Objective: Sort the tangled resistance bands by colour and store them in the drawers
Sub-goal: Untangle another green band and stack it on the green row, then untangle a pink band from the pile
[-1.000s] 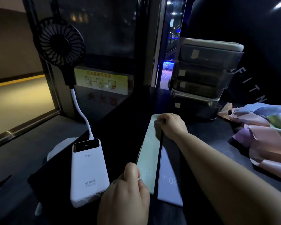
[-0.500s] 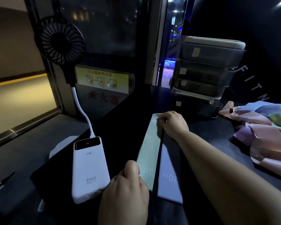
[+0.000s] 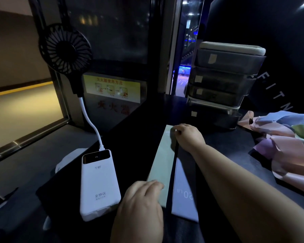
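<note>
Barely started tbh. Green band (image 3: 162,160) lies flat on the bench (image 3: 139,137) at 12 o'clock, lilac band (image 3: 184,195) just beside it. Left hand (image 3: 140,207) presses the green one's near end with flat fingers, right hand (image 3: 188,137) pinches its far end. Tangled pile (image 3: 288,142) waits at 2 o'clock, and the drawers (image 3: 223,81) at 1 are all closed.

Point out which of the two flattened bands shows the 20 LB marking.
The pale lilac band, lying right of the green band: 20 LB is printed at its near end. The green one's near end lies under the left hand.
</note>
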`<action>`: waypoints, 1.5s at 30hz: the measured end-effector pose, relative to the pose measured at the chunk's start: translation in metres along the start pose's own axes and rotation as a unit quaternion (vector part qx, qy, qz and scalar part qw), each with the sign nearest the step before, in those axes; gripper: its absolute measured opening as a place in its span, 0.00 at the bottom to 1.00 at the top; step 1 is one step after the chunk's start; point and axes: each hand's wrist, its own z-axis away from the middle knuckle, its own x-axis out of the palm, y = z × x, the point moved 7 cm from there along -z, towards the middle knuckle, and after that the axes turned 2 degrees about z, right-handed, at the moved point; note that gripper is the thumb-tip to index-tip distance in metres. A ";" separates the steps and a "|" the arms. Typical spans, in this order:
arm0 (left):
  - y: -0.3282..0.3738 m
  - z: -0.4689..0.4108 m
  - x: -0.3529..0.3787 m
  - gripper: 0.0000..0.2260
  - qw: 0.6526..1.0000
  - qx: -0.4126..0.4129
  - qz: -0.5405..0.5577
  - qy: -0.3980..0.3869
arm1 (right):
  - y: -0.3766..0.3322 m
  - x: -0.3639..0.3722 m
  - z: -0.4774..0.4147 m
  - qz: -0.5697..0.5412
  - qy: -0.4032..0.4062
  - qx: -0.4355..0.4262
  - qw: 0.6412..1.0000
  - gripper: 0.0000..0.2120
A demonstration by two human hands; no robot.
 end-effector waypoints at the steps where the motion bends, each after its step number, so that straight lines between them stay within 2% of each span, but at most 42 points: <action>1: 0.000 0.000 0.001 0.22 1.000 -0.004 -0.002 -0.004 | -0.002 0.001 0.000 0.008 -0.006 -0.005 1.000 0.16; 11: 0.003 -0.002 -0.005 0.16 0.997 -0.037 -0.039 -0.064 | -0.004 -0.018 0.014 -0.054 0.014 -0.002 0.998 0.15; 14: 0.009 -0.002 -0.005 0.18 0.992 -0.035 -0.057 -0.105 | -0.002 -0.032 0.029 -0.068 0.006 -0.007 0.998 0.15; 18: 0.013 -0.003 -0.013 0.15 0.992 -0.063 -0.052 -0.102 | 0.007 -0.054 0.056 -0.066 0.005 -0.020 0.998 0.13; 22: 0.025 -0.006 -0.017 0.15 0.982 -0.078 -0.117 -0.123 | 0.031 -0.083 0.088 -0.026 0.041 -0.044 0.998 0.10; 27: 0.066 -0.018 -0.008 0.16 0.967 -0.061 -0.196 -0.150 | 0.084 -0.120 0.132 0.064 0.084 -0.077 0.991 0.19; 29: 0.091 -0.023 0.006 0.16 0.972 -0.046 -0.165 -0.160 | 0.106 -0.138 0.150 0.077 0.111 -0.067 0.989 0.16; 34: 0.152 -0.031 0.067 0.16 0.972 -0.006 -0.065 -0.227 | 0.156 -0.176 0.190 0.098 0.190 0.028 0.977 0.09; 35: 0.162 -0.032 0.079 0.16 0.969 -0.004 -0.045 -0.241 | 0.166 -0.180 0.194 0.090 0.200 0.044 0.975 0.09; 39: 0.190 -0.041 0.120 0.16 0.958 0.010 -0.023 -0.287 | 0.195 -0.182 0.200 0.028 0.166 0.119 0.978 0.23; 45: 0.216 -0.069 0.161 0.18 0.955 0.002 0.022 -0.297 | 0.210 -0.183 0.191 -0.042 0.184 0.131 0.973 0.22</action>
